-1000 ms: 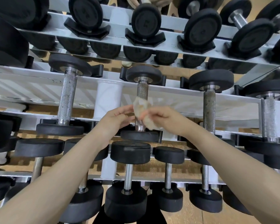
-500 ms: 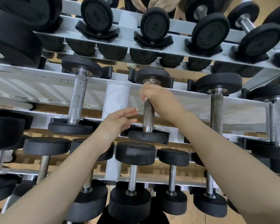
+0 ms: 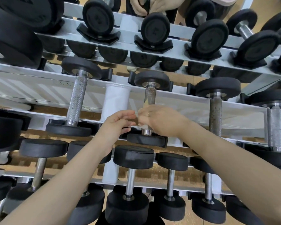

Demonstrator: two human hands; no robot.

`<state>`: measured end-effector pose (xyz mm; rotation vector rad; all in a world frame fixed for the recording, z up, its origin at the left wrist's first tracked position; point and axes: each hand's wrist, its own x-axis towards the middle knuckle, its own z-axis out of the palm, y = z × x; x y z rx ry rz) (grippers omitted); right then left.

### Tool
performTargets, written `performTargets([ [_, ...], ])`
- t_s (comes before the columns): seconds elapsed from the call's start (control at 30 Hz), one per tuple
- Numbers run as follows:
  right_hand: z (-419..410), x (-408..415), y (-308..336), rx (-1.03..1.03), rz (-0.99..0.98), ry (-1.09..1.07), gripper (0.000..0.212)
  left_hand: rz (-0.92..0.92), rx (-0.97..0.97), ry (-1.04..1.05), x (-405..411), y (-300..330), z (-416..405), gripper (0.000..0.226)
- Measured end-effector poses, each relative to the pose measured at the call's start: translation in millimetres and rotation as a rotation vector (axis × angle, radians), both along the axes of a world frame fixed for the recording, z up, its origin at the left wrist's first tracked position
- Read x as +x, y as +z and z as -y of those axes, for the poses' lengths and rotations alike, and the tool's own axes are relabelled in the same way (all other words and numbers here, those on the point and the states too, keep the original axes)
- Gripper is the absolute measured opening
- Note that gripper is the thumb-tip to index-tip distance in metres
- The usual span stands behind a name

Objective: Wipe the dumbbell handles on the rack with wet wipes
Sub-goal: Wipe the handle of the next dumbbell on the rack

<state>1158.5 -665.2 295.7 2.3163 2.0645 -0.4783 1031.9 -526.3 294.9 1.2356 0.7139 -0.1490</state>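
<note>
Wrapping the wet wipe (image 3: 143, 105) round the lower end of the middle dumbbell handle (image 3: 149, 96), my right hand (image 3: 161, 120) curls its fingers about wipe and bar together, so the damp cloth bears on the knurling all the way round. My left hand (image 3: 118, 122), at nine o'clock of the right and just beside it, pinches narrowly at the wipe's loose edge, I judge to keep it from bunching. The handle runs from twelve to six o'clock between its two black heads, cradled on the white rack (image 3: 39, 90); a rustier handle (image 3: 215, 114) waits at three o'clock.
</note>
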Motion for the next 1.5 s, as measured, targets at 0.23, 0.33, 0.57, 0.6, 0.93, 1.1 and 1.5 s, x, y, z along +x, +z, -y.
performTargets([
  [0.23, -19, 30, 7, 0.216, 0.234, -0.036, 0.02, -0.007, 0.018, 0.006, 4, 0, -2, 0.034],
  [0.33, -24, 33, -3, 0.298, 0.228, -0.149, 0.014, -0.011, 0.029, -0.007, 5, 0, -3, 0.033],
  [0.57, -2, 21, 5, 0.194, -0.021, -0.299, 0.018, -0.018, 0.039, -0.019, 7, 0, 0, 0.034],
  [0.6, 3, 19, 6, 0.195, -0.095, -0.297, 0.021, -0.018, 0.041, -0.026, 7, 0, 2, 0.034],
  [0.93, 30, -17, 6, 0.118, -0.466, -0.28, 0.024, 0.018, 0.248, -0.182, -1, -2, 17, 0.02],
  [1.1, 41, -25, 20, 0.253, -0.996, -0.738, 0.019, 0.05, 0.257, -0.301, -12, -7, 16, 0.022],
  [1.5, -28, 20, -4, 0.688, -1.317, -1.741, 0.027, 0.19, 0.513, -0.519, -8, -4, 10, 0.028],
])
